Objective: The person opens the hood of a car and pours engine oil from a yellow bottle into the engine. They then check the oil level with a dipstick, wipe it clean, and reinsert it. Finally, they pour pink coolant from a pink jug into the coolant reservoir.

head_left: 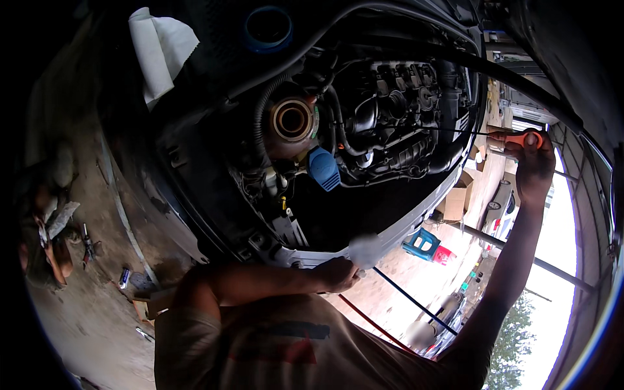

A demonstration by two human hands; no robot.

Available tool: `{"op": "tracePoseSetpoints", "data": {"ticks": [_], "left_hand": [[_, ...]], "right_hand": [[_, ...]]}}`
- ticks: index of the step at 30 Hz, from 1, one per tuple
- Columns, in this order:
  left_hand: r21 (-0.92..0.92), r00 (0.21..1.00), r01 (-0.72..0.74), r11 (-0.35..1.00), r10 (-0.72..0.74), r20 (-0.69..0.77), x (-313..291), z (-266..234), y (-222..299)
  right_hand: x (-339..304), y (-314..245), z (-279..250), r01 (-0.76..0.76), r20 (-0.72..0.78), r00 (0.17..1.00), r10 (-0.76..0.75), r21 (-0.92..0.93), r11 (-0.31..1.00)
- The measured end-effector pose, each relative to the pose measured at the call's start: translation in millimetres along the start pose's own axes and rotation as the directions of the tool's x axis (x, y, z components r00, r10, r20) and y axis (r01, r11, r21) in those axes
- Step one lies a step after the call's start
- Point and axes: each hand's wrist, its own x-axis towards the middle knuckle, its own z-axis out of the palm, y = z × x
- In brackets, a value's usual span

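An open engine bay point(383, 110) of a car lies in front of me. My right hand point(534, 162) is raised at the far right, fingers closed on the orange ring handle of a dipstick point(524, 138). Its thin dark rod runs left over the engine, and I cannot tell whether the tip is inside a tube. My left hand point(339, 274) is closed near my chest, at the car's front edge. A blurred whitish lump point(365, 251) shows beside its fingers; what the hand holds is not clear. Left of the engine is a round reservoir opening point(292, 121), beside a blue cap point(323, 168).
A white paper roll point(153, 55) and a blue-rimmed round object point(268, 29) lie at the car's far left. The hood's dark edge point(520, 78) arches overhead at right. Beyond the bumper are a blue stool point(422, 243) and a cardboard box point(457, 197).
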Motion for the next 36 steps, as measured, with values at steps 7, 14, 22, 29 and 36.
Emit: {"op": "tracePoseSetpoints", "data": {"ticks": [7,14,22,29,36], "left_hand": [[-0.036,0.978,-0.156,0.987,0.149,-0.149,0,-15,12],[0.138,0.580,-0.329,0.934,0.315,-0.751,60,-132,55],[0.758,0.852,-0.037,0.651,0.417,-0.316,138,-238,93],[0.798,0.826,-0.255,0.546,0.553,-0.114,133,-251,127],[0.820,0.896,-0.130,0.558,0.420,-0.144,146,-253,70]], "right_hand": [[-8,-8,-22,0.130,-0.150,0.981,-0.120,0.061,0.990],[-5,-18,21,0.133,-0.212,0.967,-0.139,-0.039,0.990],[0,-58,34,0.142,-0.096,0.986,-0.140,0.021,0.990],[-8,-60,-12,0.334,-0.238,0.923,-0.303,0.098,0.938],[-12,-23,7,0.167,-0.066,0.985,-0.161,0.100,0.981]]}}
